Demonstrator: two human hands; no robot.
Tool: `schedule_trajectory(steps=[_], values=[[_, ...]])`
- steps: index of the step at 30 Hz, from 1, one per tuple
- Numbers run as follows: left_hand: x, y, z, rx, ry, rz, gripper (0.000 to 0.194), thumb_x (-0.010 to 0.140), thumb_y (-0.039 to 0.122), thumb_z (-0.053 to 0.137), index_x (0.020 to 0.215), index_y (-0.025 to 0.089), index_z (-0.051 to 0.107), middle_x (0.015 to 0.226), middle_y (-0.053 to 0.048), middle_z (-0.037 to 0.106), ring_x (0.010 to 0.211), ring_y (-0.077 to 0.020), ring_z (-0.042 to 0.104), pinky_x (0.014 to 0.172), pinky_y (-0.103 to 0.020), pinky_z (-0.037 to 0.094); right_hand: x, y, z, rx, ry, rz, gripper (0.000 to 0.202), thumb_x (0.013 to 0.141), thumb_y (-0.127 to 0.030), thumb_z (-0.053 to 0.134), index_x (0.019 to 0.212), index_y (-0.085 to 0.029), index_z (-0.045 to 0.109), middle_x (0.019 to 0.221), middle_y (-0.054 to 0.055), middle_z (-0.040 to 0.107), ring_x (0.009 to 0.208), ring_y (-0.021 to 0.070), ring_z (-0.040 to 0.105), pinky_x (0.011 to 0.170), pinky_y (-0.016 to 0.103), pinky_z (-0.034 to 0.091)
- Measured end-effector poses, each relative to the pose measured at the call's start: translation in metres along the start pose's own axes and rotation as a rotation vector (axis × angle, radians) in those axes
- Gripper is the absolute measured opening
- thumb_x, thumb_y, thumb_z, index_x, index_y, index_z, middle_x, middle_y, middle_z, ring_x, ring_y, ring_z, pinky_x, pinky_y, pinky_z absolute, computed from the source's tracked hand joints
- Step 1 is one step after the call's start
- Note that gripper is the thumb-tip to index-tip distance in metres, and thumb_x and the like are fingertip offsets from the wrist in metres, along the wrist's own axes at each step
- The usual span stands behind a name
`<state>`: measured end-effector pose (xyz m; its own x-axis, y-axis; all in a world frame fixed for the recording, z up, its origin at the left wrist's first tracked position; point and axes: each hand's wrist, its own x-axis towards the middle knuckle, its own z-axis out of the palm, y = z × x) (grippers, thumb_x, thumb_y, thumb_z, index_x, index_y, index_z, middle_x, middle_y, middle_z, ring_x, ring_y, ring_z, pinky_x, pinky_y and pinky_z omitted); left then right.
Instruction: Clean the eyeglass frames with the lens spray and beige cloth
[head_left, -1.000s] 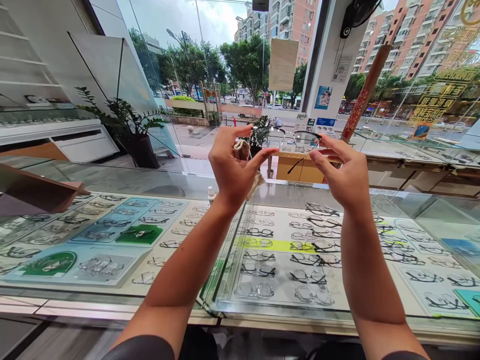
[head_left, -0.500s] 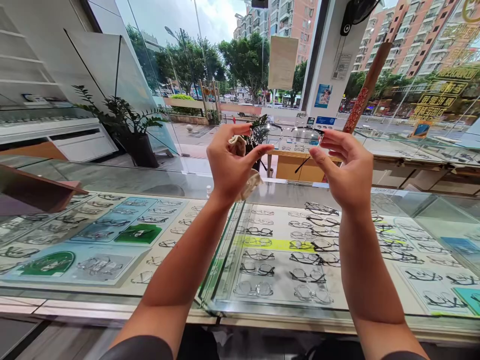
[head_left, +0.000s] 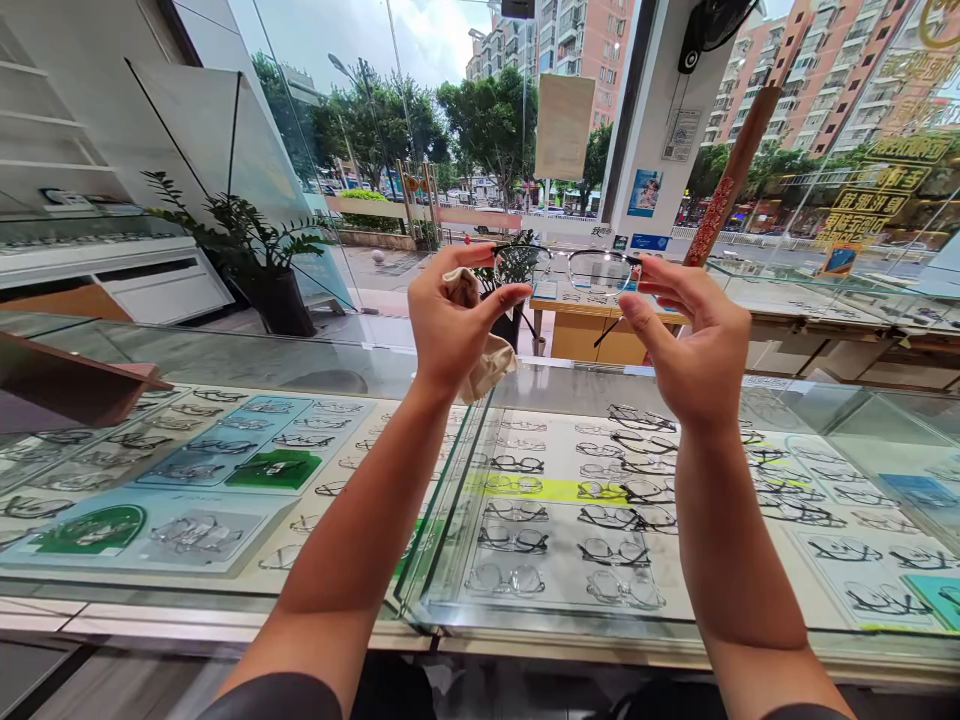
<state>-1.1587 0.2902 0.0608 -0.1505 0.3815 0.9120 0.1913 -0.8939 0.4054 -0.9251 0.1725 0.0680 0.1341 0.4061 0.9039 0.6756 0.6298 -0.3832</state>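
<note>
A pair of eyeglasses with a dark upper rim and clear lenses is raised above the glass counter, facing the window. My left hand grips its left end between thumb and fingers. Tucked in that same hand is a beige cloth, which hangs down below the palm. My right hand pinches the right end of the frame, thumb low and fingers curled. One temple arm slants down near the right thumb.
Below my arms, a glass display case holds rows of eyeglasses. A brown, box-like object rests at the left. Beyond are a potted plant, a wooden cabinet and a large window.
The eyeglasses have shifted slightly left and are tilted a little differently, so their lenses show more fully. My left hand has moved slightly left with the cloth.
</note>
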Motion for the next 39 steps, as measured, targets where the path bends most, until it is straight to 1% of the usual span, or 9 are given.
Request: schedule_trajectory(steps=[4,9,13,20,25,28,32,35,39], values=[[-0.005,0.001,0.002,0.017,0.030,0.053,0.058,0.072,0.066,0.097,0.115,0.031,0.080,0.110,-0.007,0.082,0.094,-0.0232,0.074,0.075,-0.039,0.059,0.000,0.002,0.002,0.030,0.038,0.046,0.037,0.102,-0.049,0.066,0.133,-0.033,0.080,0.129,0.008,0.081,0.118,0.0294,0.077,0.105,0.054,0.065],[-0.017,0.017,0.006,0.052,0.035,0.093,0.054,0.076,0.057,0.097,0.120,0.033,0.077,0.115,-0.007,0.078,0.111,-0.0266,0.072,0.087,-0.042,0.061,0.000,0.012,0.007,0.055,0.121,0.083,0.038,0.105,-0.049,0.060,0.128,-0.028,0.082,0.124,0.009,0.083,0.111,0.0277,0.079,0.102,0.053,0.065],[-0.021,0.027,0.008,0.109,0.058,0.132,0.050,0.078,0.053,0.097,0.118,0.032,0.076,0.112,-0.006,0.077,0.110,-0.0267,0.072,0.088,-0.043,0.061,-0.001,0.018,0.008,0.028,0.133,0.096,0.038,0.105,-0.050,0.060,0.126,-0.027,0.082,0.120,0.009,0.084,0.106,0.0259,0.080,0.097,0.050,0.066],[-0.021,0.032,0.007,0.125,0.062,0.119,0.051,0.078,0.057,0.096,0.117,0.031,0.075,0.112,-0.007,0.078,0.109,-0.0273,0.072,0.093,-0.045,0.061,-0.001,0.023,0.011,0.053,0.141,0.115,0.037,0.103,-0.053,0.064,0.120,-0.027,0.083,0.113,0.008,0.085,0.099,0.0256,0.080,0.096,0.051,0.067],[-0.019,0.027,0.006,0.138,0.063,0.166,0.054,0.079,0.054,0.096,0.124,0.033,0.074,0.118,-0.007,0.079,0.113,-0.0281,0.073,0.095,-0.046,0.062,-0.001,0.019,0.014,0.138,0.127,0.103,0.039,0.102,-0.051,0.065,0.133,-0.031,0.080,0.131,0.008,0.081,0.120,0.0301,0.078,0.106,0.057,0.065],[-0.016,0.017,0.007,0.122,0.087,0.170,0.057,0.083,0.051,0.094,0.132,0.033,0.072,0.127,-0.008,0.078,0.120,-0.0293,0.073,0.099,-0.047,0.062,-0.004,0.013,0.019,0.164,0.080,0.070,0.045,0.104,-0.045,0.061,0.146,-0.034,0.072,0.144,0.007,0.076,0.135,0.0329,0.072,0.111,0.061,0.063],[-0.013,0.001,0.010,0.056,0.078,0.123,0.061,0.085,0.054,0.091,0.139,0.033,0.070,0.138,-0.009,0.076,0.132,-0.0304,0.070,0.107,-0.048,0.061,-0.009,0.010,0.027,0.140,0.058,0.053,0.055,0.103,-0.040,0.059,0.158,-0.036,0.062,0.153,0.006,0.071,0.146,0.0340,0.065,0.113,0.064,0.062],[-0.013,-0.006,0.013,0.043,0.056,0.122,0.068,0.088,0.059,0.087,0.147,0.032,0.066,0.146,-0.011,0.073,0.138,-0.0312,0.069,0.107,-0.046,0.061,-0.011,0.009,0.030,0.143,0.050,0.051,0.058,0.103,-0.040,0.060,0.161,-0.038,0.058,0.159,0.006,0.066,0.151,0.0349,0.060,0.113,0.064,0.062],[-0.018,-0.006,0.019,0.068,0.049,0.152,0.070,0.092,0.062,0.082,0.152,0.032,0.061,0.149,-0.013,0.070,0.140,-0.0320,0.067,0.102,-0.042,0.062,-0.010,0.004,0.032,0.172,0.106,0.080,0.055,0.103,-0.042,0.060,0.158,-0.038,0.061,0.158,0.007,0.066,0.153,0.0367,0.058,0.115,0.066,0.060]])
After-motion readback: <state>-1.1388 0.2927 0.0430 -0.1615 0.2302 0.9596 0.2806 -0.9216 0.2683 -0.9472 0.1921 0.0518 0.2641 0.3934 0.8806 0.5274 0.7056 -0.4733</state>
